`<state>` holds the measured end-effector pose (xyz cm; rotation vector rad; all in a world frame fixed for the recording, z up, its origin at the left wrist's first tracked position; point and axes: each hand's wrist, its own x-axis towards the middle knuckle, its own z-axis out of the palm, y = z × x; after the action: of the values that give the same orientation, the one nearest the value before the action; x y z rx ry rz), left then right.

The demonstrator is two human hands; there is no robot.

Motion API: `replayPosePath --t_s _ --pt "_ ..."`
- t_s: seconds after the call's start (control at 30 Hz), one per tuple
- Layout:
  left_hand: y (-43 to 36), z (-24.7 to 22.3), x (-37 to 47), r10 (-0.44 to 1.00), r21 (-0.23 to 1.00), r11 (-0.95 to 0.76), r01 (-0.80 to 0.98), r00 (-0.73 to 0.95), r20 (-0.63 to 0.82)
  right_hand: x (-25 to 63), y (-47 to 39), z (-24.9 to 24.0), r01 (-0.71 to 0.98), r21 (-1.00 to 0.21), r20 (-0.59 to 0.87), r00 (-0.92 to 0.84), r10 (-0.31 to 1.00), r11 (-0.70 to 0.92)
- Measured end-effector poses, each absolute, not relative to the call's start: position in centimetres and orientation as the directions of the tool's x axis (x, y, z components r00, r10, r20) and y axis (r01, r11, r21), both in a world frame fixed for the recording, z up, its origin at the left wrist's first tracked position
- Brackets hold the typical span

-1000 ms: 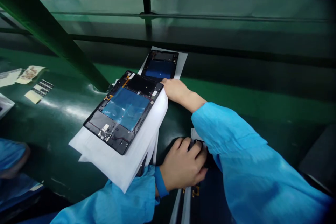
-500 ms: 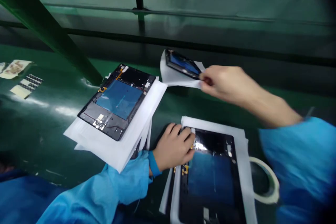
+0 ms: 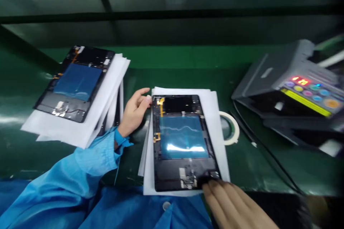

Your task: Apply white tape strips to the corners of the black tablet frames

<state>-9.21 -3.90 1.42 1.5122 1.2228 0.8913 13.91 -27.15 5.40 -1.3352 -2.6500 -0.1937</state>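
In front of me an opened tablet housing [image 3: 172, 171], black with a blue film-covered battery and orange flex cables, lies on white sheets [image 3: 212, 109]. My left hand [image 3: 134, 112] is at its upper left corner, thumb by the edge and fingers apart. At the lower right corner, my right hand [image 3: 231, 200] has its fingers on the housing's edge; the thumb is hidden and the hand is slightly blurred. A second tablet housing [image 3: 77, 80] tops a slanted stack with white sheets [image 3: 94, 128] on the left.
Right of the sheets lies a roll of pale tape [image 3: 235, 134]. A grey machine [image 3: 285, 64] with red digits and coloured buttons stands farther right, a black cable [image 3: 271, 154] trailing from it. A dark rail [image 3: 172, 14] crosses behind the green bench [image 3: 174, 57].
My right hand has come down and toward me from the far side, where it held a raised tablet housing and sheet. My left hand has moved off the front stack's surface to its edge. The view has turned right.
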Motion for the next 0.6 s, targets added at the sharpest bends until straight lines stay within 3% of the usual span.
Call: replayPosePath --t_s 0.1,0.2,0.23,0.3,0.37,0.6 --pt "-3.8 1.6 -8.7 0.956 0.886 -0.137 0.443 0.294 0.000 13.5 -26.4 5.0 0.833 0.001 0.187 -0.544 0.818 0.554" --pt "-3.5 1.8 -8.5 0.940 0.810 -0.210 0.548 0.340 0.014 17.3 -25.8 5.3 0.887 -0.050 0.291 -0.426 0.857 0.459" --pt "-3.4 1.8 -8.4 0.937 0.791 -0.227 0.568 0.349 0.018 19.4 -25.8 5.4 0.932 0.010 0.360 -0.340 0.868 0.361" --pt "-3.3 1.8 -8.5 0.932 0.765 -0.254 0.592 0.363 0.028 24.2 -25.9 5.1 0.973 0.228 0.621 -0.178 0.763 0.041" --pt "-3.2 1.8 -8.5 0.928 0.753 -0.269 0.600 0.370 0.037 28.9 -25.7 4.0 0.940 0.301 0.749 -0.129 0.650 -0.160" --pt "-3.1 1.5 -8.5 0.924 0.731 -0.296 0.615 0.378 0.056 36.1 -24.7 -0.7 0.874 0.120 0.658 0.285 0.697 -0.471"
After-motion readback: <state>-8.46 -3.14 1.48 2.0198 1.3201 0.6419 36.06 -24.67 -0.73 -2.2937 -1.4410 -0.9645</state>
